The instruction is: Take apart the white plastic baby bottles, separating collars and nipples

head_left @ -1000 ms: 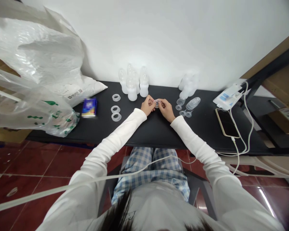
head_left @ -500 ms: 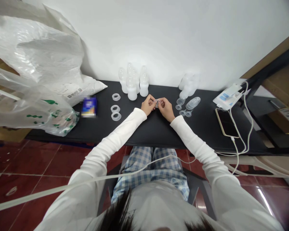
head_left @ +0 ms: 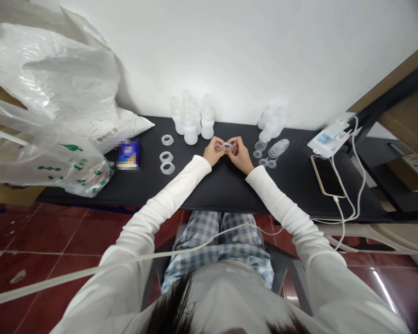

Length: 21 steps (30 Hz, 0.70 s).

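Between both hands, a little above the black table, is a whitish bottle collar ring [head_left: 227, 150] with its round opening facing up at me. My left hand [head_left: 212, 152] pinches its left side and my right hand [head_left: 241, 157] pinches the right side; both are closed on it. Whether something clear sits inside the ring is too small to tell. To the left lie three similar translucent rings [head_left: 167, 173]. Several baby bottles [head_left: 190, 135] with white bodies and clear domed caps stand behind my left hand. Right of my hands lie clear silicone nipples [head_left: 271, 164] and a clear domed cap [head_left: 279, 148].
More white bottle parts [head_left: 275, 123] stand against the wall. On the right are a phone [head_left: 329, 178] with a white cable and a white box [head_left: 329, 139]. A blue packet [head_left: 128, 154] and large plastic bags [head_left: 52, 153] occupy the left. A cable crosses over my lap.
The collar ring has been tilted between my fingers, so its opening now faces up toward me. Both hands stay in nearly the same place.
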{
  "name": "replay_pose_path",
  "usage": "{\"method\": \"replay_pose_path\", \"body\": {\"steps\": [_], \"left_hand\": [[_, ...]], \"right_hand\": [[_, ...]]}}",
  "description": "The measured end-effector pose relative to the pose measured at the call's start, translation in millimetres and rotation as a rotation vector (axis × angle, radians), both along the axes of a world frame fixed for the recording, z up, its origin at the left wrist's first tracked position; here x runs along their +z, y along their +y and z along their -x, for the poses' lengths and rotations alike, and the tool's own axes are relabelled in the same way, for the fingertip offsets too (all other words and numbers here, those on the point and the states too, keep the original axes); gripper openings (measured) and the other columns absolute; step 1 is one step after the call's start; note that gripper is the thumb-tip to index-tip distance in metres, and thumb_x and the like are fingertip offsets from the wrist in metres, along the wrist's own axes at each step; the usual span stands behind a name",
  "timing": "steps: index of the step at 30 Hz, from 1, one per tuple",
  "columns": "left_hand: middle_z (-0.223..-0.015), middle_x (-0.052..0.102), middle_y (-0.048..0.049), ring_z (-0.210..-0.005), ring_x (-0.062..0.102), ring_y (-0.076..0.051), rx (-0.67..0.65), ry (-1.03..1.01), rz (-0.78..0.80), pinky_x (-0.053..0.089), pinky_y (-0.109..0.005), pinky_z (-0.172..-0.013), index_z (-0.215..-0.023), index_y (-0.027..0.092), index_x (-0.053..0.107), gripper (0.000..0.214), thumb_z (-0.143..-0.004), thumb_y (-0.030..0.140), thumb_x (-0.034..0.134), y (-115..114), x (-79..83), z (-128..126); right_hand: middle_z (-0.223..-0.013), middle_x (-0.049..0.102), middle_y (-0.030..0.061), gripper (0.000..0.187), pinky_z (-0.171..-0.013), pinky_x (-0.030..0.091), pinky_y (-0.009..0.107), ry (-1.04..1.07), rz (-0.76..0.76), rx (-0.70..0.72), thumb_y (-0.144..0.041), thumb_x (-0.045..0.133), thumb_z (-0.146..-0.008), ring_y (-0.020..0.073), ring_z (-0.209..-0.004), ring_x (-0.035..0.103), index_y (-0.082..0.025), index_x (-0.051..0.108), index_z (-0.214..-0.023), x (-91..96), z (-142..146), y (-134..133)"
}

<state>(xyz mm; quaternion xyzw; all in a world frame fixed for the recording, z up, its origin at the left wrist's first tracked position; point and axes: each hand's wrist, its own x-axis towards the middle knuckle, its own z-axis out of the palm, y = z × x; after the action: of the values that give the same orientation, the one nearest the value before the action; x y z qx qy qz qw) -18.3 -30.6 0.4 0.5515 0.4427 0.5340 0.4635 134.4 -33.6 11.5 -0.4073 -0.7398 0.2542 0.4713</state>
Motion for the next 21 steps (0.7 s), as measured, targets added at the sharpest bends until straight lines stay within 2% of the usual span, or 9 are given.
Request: {"method": "replay_pose_path", "body": {"steps": [7, 11, 15, 17, 21], "left_hand": [[-0.06, 0.055, 0.0084, -0.051, 0.051, -0.007, 0.006, 0.025, 0.01, 0.042, -0.021, -0.054, -0.085, 0.02, 0.051, 0.024, -0.075, 0.009, 0.071, -5.0, 6.3, -1.6], [-0.062, 0.057, 0.0079, -0.052, 0.053, -0.007, -0.028, -0.017, 0.001, 0.045, -0.022, -0.055, -0.087, 0.021, 0.05, 0.027, -0.075, 0.015, 0.074, -3.0, 3.9, -1.4], [-0.065, 0.059, 0.008, -0.055, 0.056, -0.007, -0.029, -0.044, -0.024, 0.046, -0.021, -0.057, -0.086, 0.022, 0.048, 0.032, -0.072, 0.017, 0.077, 0.8, 0.5, 1.7], [-0.068, 0.061, 0.0072, -0.059, 0.058, -0.007, -0.033, -0.051, -0.053, 0.046, -0.02, -0.059, -0.084, 0.021, 0.047, 0.032, -0.071, 0.016, 0.076, 1.9, 0.1, 3.0], [-0.076, 0.064, 0.0043, -0.07, 0.063, -0.008, -0.049, -0.058, -0.137, 0.046, -0.02, -0.064, -0.081, 0.021, 0.047, 0.031, -0.072, 0.018, 0.076, 1.7, 0.6, 3.7]], "right_hand": [[-0.062, 0.038, -0.0089, 0.026, -0.05, 0.032, 0.024, 0.101, 0.074, -0.037, -0.043, 0.067, -0.086, 0.0091, -0.052, 0.036, -0.024, 0.051, -0.095, 1.6, 5.0, -2.6], [-0.066, 0.043, -0.0072, 0.031, -0.054, 0.036, 0.025, 0.079, 0.077, -0.017, -0.049, 0.066, -0.087, 0.0096, -0.055, 0.04, -0.024, 0.051, -0.098, 2.2, 0.4, -2.0], [-0.087, 0.052, -0.0023, 0.051, -0.059, 0.043, 0.027, 0.112, 0.096, 0.05, -0.06, 0.07, -0.082, 0.01, -0.064, 0.046, -0.026, 0.046, -0.112, -2.7, -2.1, 0.1], [-0.094, 0.053, -0.0002, 0.058, -0.062, 0.045, 0.027, 0.177, 0.143, 0.084, -0.067, 0.065, -0.082, 0.0115, -0.069, 0.049, -0.027, 0.044, -0.118, -5.1, -2.3, 1.9], [-0.09, 0.054, 0.0003, 0.056, -0.064, 0.046, 0.028, 0.221, 0.234, 0.107, -0.074, 0.057, -0.083, 0.0136, -0.074, 0.051, -0.027, 0.054, -0.115, -3.0, -3.6, 4.8]]}}
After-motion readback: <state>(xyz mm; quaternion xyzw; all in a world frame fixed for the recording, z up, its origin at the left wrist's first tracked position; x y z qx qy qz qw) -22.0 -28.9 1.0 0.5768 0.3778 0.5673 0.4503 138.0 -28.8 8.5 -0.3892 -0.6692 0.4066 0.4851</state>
